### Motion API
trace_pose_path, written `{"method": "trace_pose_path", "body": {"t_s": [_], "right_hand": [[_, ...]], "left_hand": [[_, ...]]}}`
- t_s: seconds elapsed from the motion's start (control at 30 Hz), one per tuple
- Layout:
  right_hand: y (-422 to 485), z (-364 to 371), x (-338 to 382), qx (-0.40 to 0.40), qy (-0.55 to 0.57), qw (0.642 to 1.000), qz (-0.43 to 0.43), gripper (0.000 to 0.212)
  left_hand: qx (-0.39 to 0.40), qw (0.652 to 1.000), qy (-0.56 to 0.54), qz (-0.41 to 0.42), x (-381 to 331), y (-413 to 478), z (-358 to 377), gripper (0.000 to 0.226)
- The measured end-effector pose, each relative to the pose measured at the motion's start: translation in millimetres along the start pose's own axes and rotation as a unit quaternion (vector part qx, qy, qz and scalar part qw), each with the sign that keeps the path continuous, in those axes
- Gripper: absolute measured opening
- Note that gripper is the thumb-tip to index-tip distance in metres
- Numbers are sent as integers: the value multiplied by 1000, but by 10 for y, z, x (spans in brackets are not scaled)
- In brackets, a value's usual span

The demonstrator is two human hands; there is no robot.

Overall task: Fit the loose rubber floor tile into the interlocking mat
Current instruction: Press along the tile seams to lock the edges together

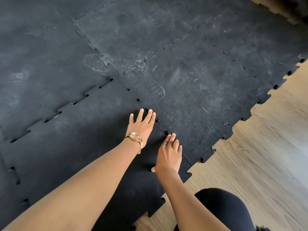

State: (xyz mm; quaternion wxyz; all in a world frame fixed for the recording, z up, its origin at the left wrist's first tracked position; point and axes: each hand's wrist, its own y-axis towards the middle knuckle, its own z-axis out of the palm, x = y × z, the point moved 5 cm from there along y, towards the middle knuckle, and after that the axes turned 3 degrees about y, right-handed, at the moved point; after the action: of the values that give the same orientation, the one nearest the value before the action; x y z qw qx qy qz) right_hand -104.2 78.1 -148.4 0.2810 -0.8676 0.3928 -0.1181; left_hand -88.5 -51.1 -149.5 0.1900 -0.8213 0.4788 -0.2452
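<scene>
Hands: left hand (143, 124) and right hand (170, 153) are pressed flat, fingers spread, gripping nothing.
Seam: tile (100, 147) lies under both palms; its toothed joint with the mat (191, 97) runs just beyond the fingertips, nearer the right.

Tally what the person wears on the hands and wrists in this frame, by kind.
Rings: 2, one on the left hand at, one on the right hand at
Wristwatches: 1, a gold watch on the left wrist
Total: 3

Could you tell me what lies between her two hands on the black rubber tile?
In the head view, only bare black rubber tile lies between left hand and right hand.
</scene>
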Motion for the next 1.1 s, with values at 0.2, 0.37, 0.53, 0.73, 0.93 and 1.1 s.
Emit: {"method": "trace_pose_path", "body": {"t_s": [0.2, 0.37, 0.53, 0.73, 0.93, 1.1], "right_hand": [[55, -147, 119, 23, -77, 997, -20, 72], [38, -438, 138, 50, -92, 993, -60, 71], [563, -1039, -308, 68, 190, 975, -90, 45], [719, -1140, -311, -130, 611, 760, -177, 77], [814, -760, 77, -108, 749, 599, -261, 67], [978, -335, 90, -90, 704, 644, -287, 67]], "left_hand": [[3, 1000, 14, 17, -142, 22, -157, 112], [31, 972, -214, 88, 212, -154, -113, 118], [-147, 934, -274, -176, 456, -294, 402, 81], [-196, 897, -245, -312, 450, -269, 724, 97], [-210, 893, -236, -319, 450, -236, 767, 95], [-214, 886, -247, -330, 469, -238, 750, 96]]}}
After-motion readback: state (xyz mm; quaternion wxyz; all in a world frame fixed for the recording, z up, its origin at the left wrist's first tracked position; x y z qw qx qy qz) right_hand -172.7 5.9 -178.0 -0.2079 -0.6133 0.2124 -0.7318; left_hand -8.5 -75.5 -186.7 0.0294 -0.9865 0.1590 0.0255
